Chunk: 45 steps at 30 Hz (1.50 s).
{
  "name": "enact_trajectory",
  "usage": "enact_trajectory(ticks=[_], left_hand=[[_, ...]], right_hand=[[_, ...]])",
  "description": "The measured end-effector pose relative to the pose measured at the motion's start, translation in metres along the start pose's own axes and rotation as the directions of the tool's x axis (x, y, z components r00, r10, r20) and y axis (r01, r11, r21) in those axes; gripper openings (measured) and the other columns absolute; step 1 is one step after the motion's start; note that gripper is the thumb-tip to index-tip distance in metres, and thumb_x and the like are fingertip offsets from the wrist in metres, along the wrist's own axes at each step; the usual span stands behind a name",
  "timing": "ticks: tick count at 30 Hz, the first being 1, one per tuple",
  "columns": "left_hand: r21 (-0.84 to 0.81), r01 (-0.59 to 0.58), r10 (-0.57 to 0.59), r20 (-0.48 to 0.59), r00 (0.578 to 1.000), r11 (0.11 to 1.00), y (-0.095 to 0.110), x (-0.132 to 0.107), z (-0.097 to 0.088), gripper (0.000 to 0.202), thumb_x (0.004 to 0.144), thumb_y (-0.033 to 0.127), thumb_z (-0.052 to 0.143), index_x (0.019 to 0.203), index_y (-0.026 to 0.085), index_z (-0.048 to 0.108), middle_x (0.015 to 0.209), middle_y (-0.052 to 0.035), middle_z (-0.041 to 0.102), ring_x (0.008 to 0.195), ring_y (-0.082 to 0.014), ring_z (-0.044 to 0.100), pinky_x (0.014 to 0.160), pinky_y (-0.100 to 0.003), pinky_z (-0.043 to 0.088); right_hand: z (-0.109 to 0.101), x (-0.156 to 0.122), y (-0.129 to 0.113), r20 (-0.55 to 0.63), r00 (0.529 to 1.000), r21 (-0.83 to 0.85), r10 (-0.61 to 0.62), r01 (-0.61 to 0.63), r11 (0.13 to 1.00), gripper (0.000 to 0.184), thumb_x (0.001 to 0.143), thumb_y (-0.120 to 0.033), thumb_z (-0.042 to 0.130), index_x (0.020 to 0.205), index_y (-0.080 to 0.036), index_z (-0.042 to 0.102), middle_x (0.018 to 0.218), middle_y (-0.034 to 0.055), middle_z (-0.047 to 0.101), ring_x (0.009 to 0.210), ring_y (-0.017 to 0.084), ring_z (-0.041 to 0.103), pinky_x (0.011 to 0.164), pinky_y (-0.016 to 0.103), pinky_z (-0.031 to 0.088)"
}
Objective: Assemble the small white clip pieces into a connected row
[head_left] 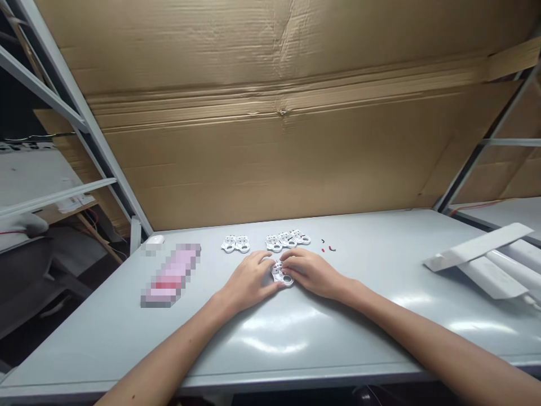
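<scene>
A small white plastic part with round holes point(282, 275) lies on the grey table point(270, 344), between my two hands. My left hand point(249, 281) and my right hand point(309, 273) both have their fingertips closed on it, and the fingers hide much of it. Just beyond my hands are similar white parts: a pair point(235, 244) and a row of several point(287, 239). A few tiny red and black bits point(327, 247) lie to the right of that row.
A pixelated pink object point(171, 276) and a small white item point(155, 239) lie at the table's left. Long white pieces point(479, 262) rest at the right. A cardboard sheet point(270, 113) stands behind the table, between grey metal frame bars point(67, 96).
</scene>
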State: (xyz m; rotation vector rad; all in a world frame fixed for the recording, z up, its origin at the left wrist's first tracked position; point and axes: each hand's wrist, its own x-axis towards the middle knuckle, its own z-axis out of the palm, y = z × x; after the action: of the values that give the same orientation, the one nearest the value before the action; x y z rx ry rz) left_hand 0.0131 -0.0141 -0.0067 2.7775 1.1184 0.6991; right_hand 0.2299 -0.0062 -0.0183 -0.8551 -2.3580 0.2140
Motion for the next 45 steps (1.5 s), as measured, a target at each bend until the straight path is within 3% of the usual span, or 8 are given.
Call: enact_trajectory(ticks=[7,13,17,20,28,34,41,45], left_hand=[[-0.005,-0.022,0.022,0.020,1.000,1.000,0.000,0.001,-0.004,0.029,0.089,0.041,0.065,0.110,0.020,0.062,0.120,-0.0101,0.061,0.111,-0.0267,0.057,0.095,-0.041,0.048],[-0.009,-0.013,0.013,0.032,0.999,1.000,-0.001,0.000,-0.006,0.028,0.089,0.039,0.065,0.109,0.019,0.062,0.126,-0.0117,0.059,0.115,-0.0283,0.056,0.096,-0.041,0.047],[-0.017,-0.015,0.015,0.035,0.999,1.000,-0.001,0.000,-0.007,0.027,0.090,0.038,0.063,0.110,0.020,0.061,0.121,-0.0110,0.061,0.110,-0.0273,0.058,0.094,-0.040,0.049],[-0.023,-0.019,0.020,0.035,0.999,1.000,-0.001,0.000,-0.007,0.028,0.090,0.039,0.063,0.111,0.020,0.061,0.121,-0.0107,0.060,0.110,-0.0271,0.058,0.094,-0.040,0.049],[-0.024,-0.035,0.036,0.042,0.998,0.999,-0.002,-0.001,-0.008,0.031,0.092,0.040,0.061,0.115,0.019,0.059,0.119,-0.0100,0.061,0.110,-0.0263,0.058,0.094,-0.039,0.048],[-0.020,-0.024,0.025,0.046,0.999,1.000,-0.003,-0.001,-0.008,0.031,0.092,0.040,0.062,0.116,0.020,0.059,0.122,-0.0092,0.061,0.111,-0.0254,0.058,0.094,-0.037,0.048],[-0.025,-0.021,0.022,0.062,0.998,0.999,-0.002,-0.001,-0.009,0.030,0.092,0.040,0.060,0.116,0.021,0.059,0.122,-0.0094,0.061,0.111,-0.0263,0.058,0.094,-0.039,0.048],[-0.014,-0.028,0.029,0.055,0.998,0.999,-0.003,-0.001,-0.009,0.031,0.091,0.039,0.062,0.116,0.020,0.059,0.122,-0.0098,0.061,0.111,-0.0263,0.058,0.094,-0.039,0.048]], right_hand=[[-0.014,0.005,-0.011,-0.075,0.959,0.357,0.272,-0.229,0.906,0.017,0.093,-0.025,0.053,0.088,-0.021,0.069,0.088,0.0043,0.073,0.080,0.019,0.066,0.075,0.034,0.050],[-0.025,0.011,-0.008,0.049,0.840,0.810,0.540,-0.350,0.471,0.030,0.083,-0.047,0.067,0.090,-0.018,0.070,0.093,0.0047,0.069,0.083,0.017,0.065,0.084,0.033,0.051],[-0.030,0.010,-0.003,0.182,0.775,0.924,0.605,-0.345,0.163,0.026,0.080,-0.036,0.074,0.101,-0.021,0.069,0.092,0.0028,0.067,0.084,0.013,0.063,0.089,0.028,0.050],[-0.032,0.009,-0.001,0.260,0.761,0.936,0.595,-0.349,0.037,0.023,0.082,-0.027,0.071,0.105,-0.023,0.069,0.094,0.0025,0.067,0.087,0.012,0.063,0.090,0.025,0.050],[-0.025,0.008,-0.001,0.315,0.804,0.936,0.505,-0.351,-0.024,0.020,0.082,-0.018,0.069,0.101,-0.022,0.064,0.095,0.0034,0.067,0.092,0.013,0.065,0.096,0.027,0.051],[-0.024,0.010,0.000,0.372,0.728,0.918,0.576,-0.379,-0.114,0.026,0.081,-0.009,0.061,0.104,-0.021,0.062,0.115,0.0081,0.068,0.117,0.018,0.061,0.109,0.032,0.044],[-0.025,0.009,0.004,0.387,0.713,0.915,0.585,-0.373,-0.152,0.023,0.084,-0.010,0.057,0.106,-0.014,0.063,0.125,0.0163,0.065,0.122,0.024,0.059,0.111,0.040,0.044],[-0.028,0.009,0.003,0.405,0.709,0.904,0.577,-0.407,-0.135,0.018,0.088,-0.022,0.062,0.105,-0.016,0.065,0.128,0.0143,0.065,0.121,0.025,0.060,0.110,0.041,0.044]])
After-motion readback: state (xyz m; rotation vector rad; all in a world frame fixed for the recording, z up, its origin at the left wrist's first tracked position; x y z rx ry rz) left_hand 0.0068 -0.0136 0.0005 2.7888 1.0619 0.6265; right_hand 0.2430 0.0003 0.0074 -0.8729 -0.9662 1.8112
